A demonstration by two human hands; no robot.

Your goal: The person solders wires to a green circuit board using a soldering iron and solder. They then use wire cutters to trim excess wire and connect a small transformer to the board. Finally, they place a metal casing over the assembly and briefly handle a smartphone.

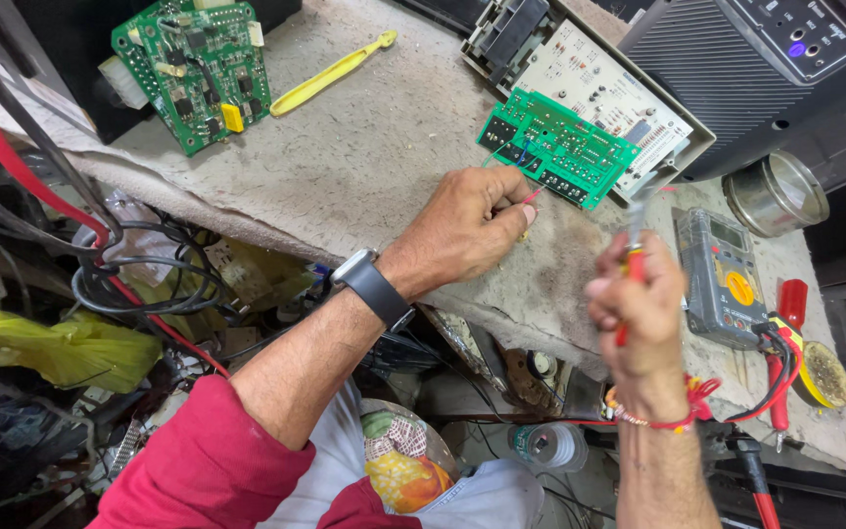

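My left hand (pixel 467 227) rests on the grey felt-covered bench (pixel 364 147) and pinches a thin red wire (pixel 533 196) that leads to the near edge of a small green circuit board (pixel 560 147). That board lies on a larger beige board in a plastic frame (pixel 607 93). My right hand (pixel 638 309) is raised and blurred, closed around a tool with a red handle and metal tip (pixel 634 245), just right of the left hand and apart from the board. A dark watch sits on my left wrist.
Another green circuit board (pixel 195 69) and a yellow plastic tool (pixel 330 73) lie at the far left. A grey multimeter (pixel 724 279) with red and black leads, a solder tin (pixel 822 374), a metal cup (pixel 775 193) and a black device (pixel 736 69) stand right. Tangled cables hang left.
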